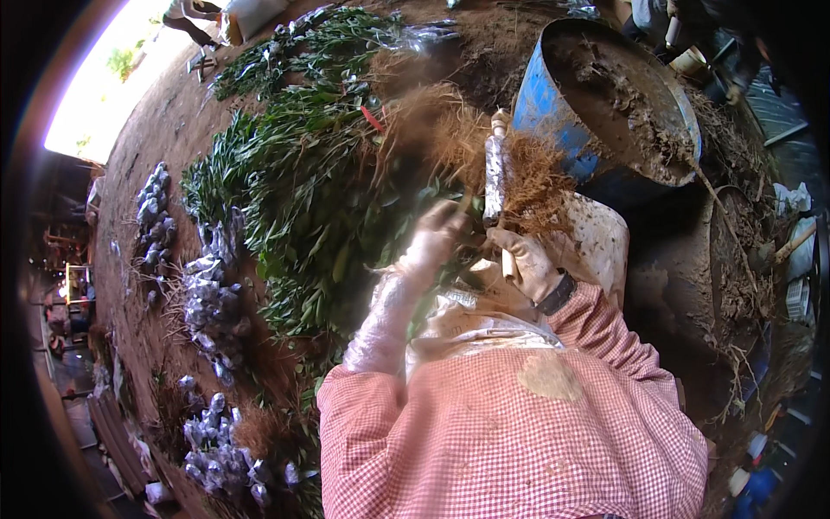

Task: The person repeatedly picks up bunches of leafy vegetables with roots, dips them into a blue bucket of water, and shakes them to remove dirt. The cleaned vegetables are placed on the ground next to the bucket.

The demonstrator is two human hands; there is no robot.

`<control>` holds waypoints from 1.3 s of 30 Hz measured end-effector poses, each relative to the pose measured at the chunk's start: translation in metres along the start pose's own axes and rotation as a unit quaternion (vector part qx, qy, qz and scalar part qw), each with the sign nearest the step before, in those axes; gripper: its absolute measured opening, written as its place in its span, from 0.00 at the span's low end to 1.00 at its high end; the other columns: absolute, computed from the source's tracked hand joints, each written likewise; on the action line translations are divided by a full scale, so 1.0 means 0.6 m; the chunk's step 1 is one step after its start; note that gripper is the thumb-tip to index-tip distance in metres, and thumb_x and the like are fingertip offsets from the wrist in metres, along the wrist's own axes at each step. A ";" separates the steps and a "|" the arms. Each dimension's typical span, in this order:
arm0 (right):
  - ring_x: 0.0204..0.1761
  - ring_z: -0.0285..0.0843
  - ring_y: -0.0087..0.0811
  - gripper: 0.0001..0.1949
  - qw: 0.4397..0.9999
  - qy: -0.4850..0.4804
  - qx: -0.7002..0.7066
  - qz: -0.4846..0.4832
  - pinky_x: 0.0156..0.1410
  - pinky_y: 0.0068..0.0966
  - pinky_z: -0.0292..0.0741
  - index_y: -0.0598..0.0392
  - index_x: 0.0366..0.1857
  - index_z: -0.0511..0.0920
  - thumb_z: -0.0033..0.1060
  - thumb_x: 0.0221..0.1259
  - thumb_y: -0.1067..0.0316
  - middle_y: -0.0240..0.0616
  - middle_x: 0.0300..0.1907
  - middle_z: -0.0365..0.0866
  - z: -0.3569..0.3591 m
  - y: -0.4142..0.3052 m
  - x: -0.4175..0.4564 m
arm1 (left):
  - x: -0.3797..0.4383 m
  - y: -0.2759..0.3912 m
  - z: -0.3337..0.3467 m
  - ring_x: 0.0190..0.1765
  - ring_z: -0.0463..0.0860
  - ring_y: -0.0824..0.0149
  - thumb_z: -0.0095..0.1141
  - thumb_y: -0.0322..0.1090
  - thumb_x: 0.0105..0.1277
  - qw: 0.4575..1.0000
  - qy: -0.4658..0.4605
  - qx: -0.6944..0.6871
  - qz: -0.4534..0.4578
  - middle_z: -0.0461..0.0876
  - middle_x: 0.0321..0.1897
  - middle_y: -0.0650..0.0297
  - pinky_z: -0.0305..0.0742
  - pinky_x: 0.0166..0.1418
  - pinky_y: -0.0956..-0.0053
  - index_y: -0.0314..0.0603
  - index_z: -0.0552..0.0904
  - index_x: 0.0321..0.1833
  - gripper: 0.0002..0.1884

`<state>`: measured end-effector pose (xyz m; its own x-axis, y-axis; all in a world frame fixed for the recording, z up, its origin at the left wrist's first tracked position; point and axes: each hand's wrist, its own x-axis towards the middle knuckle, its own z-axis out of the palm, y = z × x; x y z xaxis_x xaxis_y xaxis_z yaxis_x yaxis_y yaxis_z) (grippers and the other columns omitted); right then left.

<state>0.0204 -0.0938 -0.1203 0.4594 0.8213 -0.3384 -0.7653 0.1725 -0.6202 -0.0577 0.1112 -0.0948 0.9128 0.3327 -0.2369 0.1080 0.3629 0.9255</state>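
A roll of silvery plastic film [495, 175] on a core, with a pale knobbed end, stands out in front of my lap. My right hand [526, 259], in a dirty pale glove, is closed around its near end. To its left, my left hand [444, 224] is blurred by motion near some leaves; its grip is unclear. Clear plastic film [382, 321] wraps that forearm. Brown fibrous roots [535, 185] lie just right of the roll. Leafy green cuttings or saplings [311, 214] are heaped to my left, with bare roots [441, 123] towards the middle. A printed white sack [447, 324] covers my lap.
A tilted blue drum [551, 91] holds wet mud at the upper right, beside a muddy white container [596, 233]. Silver-wrapped bundles [211, 305] lie on the earth floor at the left. Another person [188, 16] is partly visible at the top left.
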 end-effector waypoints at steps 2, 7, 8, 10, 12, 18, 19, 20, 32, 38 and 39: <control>0.61 0.72 0.36 0.24 1.000 -0.023 -0.002 0.007 0.63 0.24 0.73 0.68 0.64 0.64 0.42 0.72 0.59 0.48 0.60 0.72 0.045 -0.034 -0.015 | 0.016 0.017 -0.044 0.33 0.77 0.73 0.56 0.32 0.67 0.981 0.162 -0.036 0.102 0.81 0.38 0.66 0.74 0.39 0.82 0.46 0.78 0.57 0.15; 0.49 0.80 0.35 0.13 0.971 -0.010 0.240 -0.001 0.48 0.24 0.83 0.69 0.51 0.71 0.48 0.68 0.72 0.47 0.46 0.80 0.057 -0.056 -0.048 | 0.061 0.138 -0.254 0.36 0.75 0.71 0.50 0.28 0.66 0.817 0.438 0.168 0.337 0.79 0.35 0.69 0.72 0.40 0.77 0.47 0.78 0.43 0.06; 0.47 0.81 0.38 0.13 0.960 -0.057 0.274 0.013 0.46 0.28 0.85 0.73 0.51 0.69 0.45 0.68 0.74 0.52 0.47 0.78 0.045 -0.059 -0.053 | 0.060 0.190 -0.267 0.36 0.77 0.69 0.49 0.27 0.66 0.821 0.424 0.230 0.305 0.80 0.34 0.67 0.74 0.42 0.73 0.43 0.78 0.43 0.07; 0.46 0.82 0.39 0.14 0.964 -0.034 0.265 -0.013 0.45 0.27 0.86 0.75 0.51 0.67 0.43 0.68 0.75 0.55 0.47 0.77 0.068 -0.067 -0.064 | 0.077 0.218 -0.362 0.35 0.79 0.67 0.53 0.27 0.66 0.739 0.444 0.394 0.320 0.83 0.35 0.61 0.76 0.44 0.71 0.39 0.77 0.47 0.08; 0.47 0.82 0.38 0.13 0.934 -0.118 0.336 0.018 0.47 0.25 0.86 0.73 0.51 0.68 0.41 0.69 0.75 0.53 0.47 0.77 0.069 -0.071 -0.067 | 0.106 0.219 -0.378 0.38 0.82 0.69 0.55 0.24 0.63 0.749 0.362 0.459 0.311 0.85 0.37 0.61 0.77 0.46 0.74 0.41 0.79 0.50 0.12; 0.50 0.77 0.42 0.11 0.967 -0.009 0.253 -0.015 0.54 0.29 0.83 0.68 0.51 0.66 0.45 0.68 0.77 0.51 0.48 0.73 0.027 -0.032 -0.051 | 0.191 0.089 -0.315 0.43 0.84 0.70 0.60 0.30 0.64 0.848 0.218 0.435 0.210 0.87 0.40 0.59 0.77 0.48 0.74 0.38 0.79 0.53 0.15; 0.50 0.77 0.42 0.11 0.972 0.006 0.234 -0.022 0.54 0.30 0.84 0.69 0.50 0.66 0.47 0.67 0.77 0.52 0.49 0.73 0.018 -0.026 -0.052 | 0.207 0.061 -0.302 0.45 0.84 0.69 0.61 0.31 0.64 0.879 0.218 0.386 0.175 0.87 0.41 0.58 0.77 0.49 0.73 0.38 0.79 0.55 0.17; 0.49 0.77 0.42 0.12 0.977 0.020 0.213 -0.025 0.53 0.31 0.84 0.69 0.50 0.66 0.48 0.66 0.78 0.52 0.49 0.73 0.013 -0.021 -0.051 | 0.225 0.029 -0.312 0.47 0.84 0.67 0.61 0.33 0.63 0.888 0.219 0.374 0.156 0.87 0.42 0.57 0.76 0.50 0.72 0.40 0.78 0.56 0.18; 0.46 0.81 0.37 0.13 0.989 0.044 0.144 0.012 0.45 0.23 0.85 0.65 0.51 0.69 0.53 0.65 0.75 0.47 0.47 0.77 0.055 -0.031 -0.055 | 0.226 -0.048 -0.292 0.45 0.81 0.69 0.57 0.36 0.65 0.885 0.262 0.383 0.037 0.85 0.40 0.62 0.73 0.50 0.75 0.45 0.84 0.49 0.12; 0.45 0.81 0.34 0.13 0.986 0.062 0.154 0.006 0.47 0.23 0.83 0.62 0.51 0.70 0.55 0.64 0.76 0.45 0.47 0.79 0.038 -0.024 -0.055 | 0.195 -0.022 -0.177 0.64 0.75 0.57 0.56 0.50 0.65 0.702 0.173 0.659 -0.205 0.77 0.60 0.58 0.69 0.67 0.63 0.52 0.74 0.64 0.25; 0.46 0.81 0.34 0.13 0.985 0.056 0.162 0.006 0.48 0.24 0.82 0.62 0.51 0.70 0.55 0.64 0.75 0.45 0.47 0.79 0.043 -0.028 -0.059 | 0.169 0.018 -0.133 0.66 0.73 0.57 0.55 0.51 0.66 0.698 0.146 0.668 -0.213 0.74 0.63 0.59 0.67 0.69 0.62 0.51 0.70 0.67 0.29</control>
<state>0.0052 -0.1120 -0.0799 0.4826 0.7620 -0.4318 -0.8663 0.3426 -0.3636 0.0044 0.2181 -0.1324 0.5877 0.6761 -0.4444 0.7940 -0.5876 0.1561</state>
